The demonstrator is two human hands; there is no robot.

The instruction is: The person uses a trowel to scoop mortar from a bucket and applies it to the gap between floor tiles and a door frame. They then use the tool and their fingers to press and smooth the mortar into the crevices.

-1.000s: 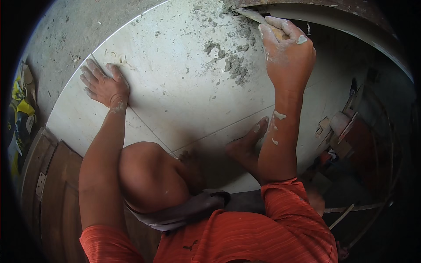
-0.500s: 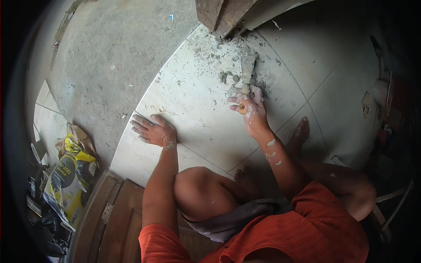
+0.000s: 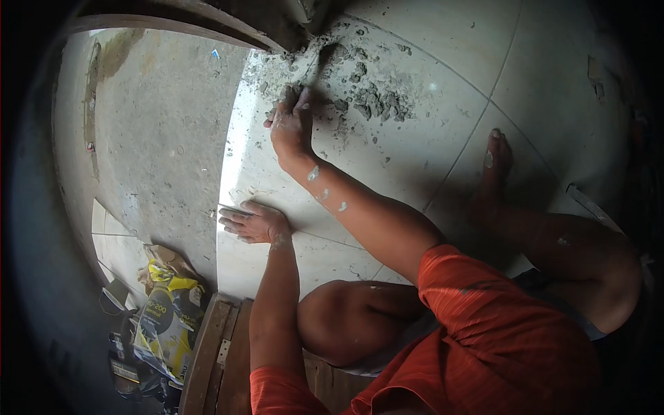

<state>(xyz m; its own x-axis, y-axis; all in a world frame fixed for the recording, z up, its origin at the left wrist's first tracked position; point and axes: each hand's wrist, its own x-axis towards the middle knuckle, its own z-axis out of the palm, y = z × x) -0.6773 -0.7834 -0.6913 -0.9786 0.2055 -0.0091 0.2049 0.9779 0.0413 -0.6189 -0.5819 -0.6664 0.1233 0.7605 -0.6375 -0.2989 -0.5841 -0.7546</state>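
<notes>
My right hand (image 3: 290, 131), dusty with grey-white residue, is closed around a scraper (image 3: 312, 71). Most of the tool is hidden by the fingers, and its thin blade shows almost edge-on, pointing toward the foot of the wooden post. Grey mortar crumbs (image 3: 377, 104) lie in a loose heap on the tile to the right of this hand, with finer bits scattered around it. My left hand (image 3: 256, 223) rests flat, fingers spread, on the white tile floor (image 3: 360, 187) close to its left edge.
Beyond the tile edge on the left is rough concrete (image 3: 159, 131). A wooden frame (image 3: 228, 28) crosses the top. At lower left, a crumpled yellow-and-grey bag (image 3: 162, 321) stands by a hinged wooden panel (image 3: 232, 353). My bare foot (image 3: 494, 162) is on the tile at right.
My right hand has moved left with the scraper, closer to the wooden post. The crumbs now form a heap to its right. The left hand stays planted while the view has shifted.
</notes>
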